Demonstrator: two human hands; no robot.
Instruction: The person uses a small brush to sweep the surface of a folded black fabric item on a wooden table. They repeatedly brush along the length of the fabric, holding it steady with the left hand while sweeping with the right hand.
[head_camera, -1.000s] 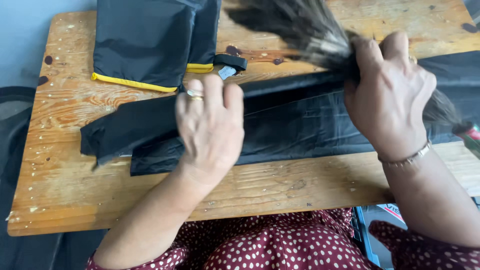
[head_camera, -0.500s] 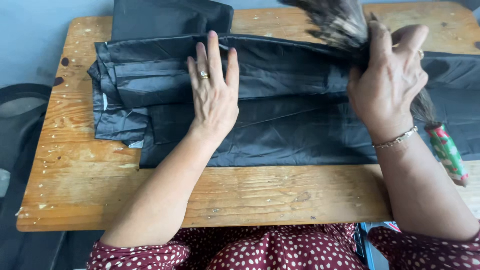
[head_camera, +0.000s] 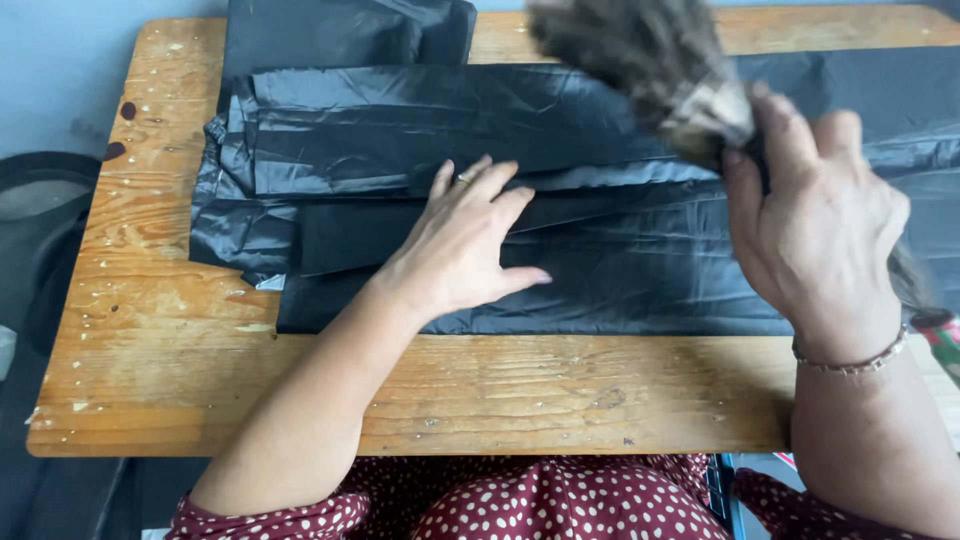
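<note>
Since the earlier frame the left hand (head_camera: 460, 245) had slid lower on the black plastic sheet (head_camera: 560, 200) spread across the wooden desk (head_camera: 150, 380), fingers spread flat, while the right hand (head_camera: 815, 230) kept its fingers wrapped around a feather duster (head_camera: 660, 70).

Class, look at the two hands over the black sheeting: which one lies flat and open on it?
The left hand: its palm is spread on the black plastic sheeting, whereas the right hand is closed around a feather duster.
</note>
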